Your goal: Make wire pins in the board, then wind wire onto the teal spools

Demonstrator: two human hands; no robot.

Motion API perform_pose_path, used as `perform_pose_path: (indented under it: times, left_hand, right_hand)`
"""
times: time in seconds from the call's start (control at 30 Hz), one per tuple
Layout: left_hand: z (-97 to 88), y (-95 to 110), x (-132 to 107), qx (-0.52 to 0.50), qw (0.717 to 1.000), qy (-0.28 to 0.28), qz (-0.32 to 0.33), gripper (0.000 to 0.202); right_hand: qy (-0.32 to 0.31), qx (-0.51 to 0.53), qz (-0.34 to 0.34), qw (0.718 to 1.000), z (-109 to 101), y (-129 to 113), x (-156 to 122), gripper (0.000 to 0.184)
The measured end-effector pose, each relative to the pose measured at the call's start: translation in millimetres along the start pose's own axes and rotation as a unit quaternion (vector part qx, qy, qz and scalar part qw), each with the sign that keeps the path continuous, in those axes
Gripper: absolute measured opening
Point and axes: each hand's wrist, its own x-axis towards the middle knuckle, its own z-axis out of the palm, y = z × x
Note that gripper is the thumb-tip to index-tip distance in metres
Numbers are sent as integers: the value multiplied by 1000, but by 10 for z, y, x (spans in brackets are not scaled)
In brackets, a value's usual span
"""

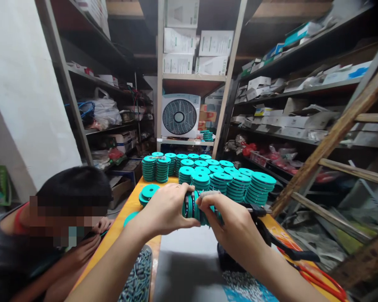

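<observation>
My left hand (165,209) and my right hand (229,220) are closed from either side on a sideways stack of teal discs (193,206), held just above the orange table (119,224). The fingers of both hands wrap round the ends of the stack. Right behind my hands stand several upright stacks of the same teal discs (220,178), filling the far half of the table. A lone low pile of discs (148,193) lies left of my left hand.
A person (63,226) leans over the table's left edge, hands near the face. A wooden ladder (334,138) slants at the right. Black-handled pliers (280,243) and red-handled cutters (321,279) lie by my right arm. Shelves with boxes and a fan (180,116) surround the table.
</observation>
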Motion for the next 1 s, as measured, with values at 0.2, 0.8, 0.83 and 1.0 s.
perform_pose_path:
  times: [0.2, 0.8, 0.83, 1.0]
  left_hand:
    - [-12, -13, -17, -25, 1000, -3, 15, 59]
    - [11, -39, -35, -18, 1000, 12, 20, 57]
    - [11, -39, -38, -16, 1000, 12, 21, 56]
    - [2, -38, -52, -3, 999, 5, 37, 50]
  right_hand:
    - [-10, -28, -26, 999, 24, 1, -81, 16]
    - [-83, -104, -91, 987, 4, -35, -100, 16]
    - [-83, -107, -95, 986, -4, -39, -98, 16]
    - [-88, -131, -136, 978, -32, -45, -83, 14]
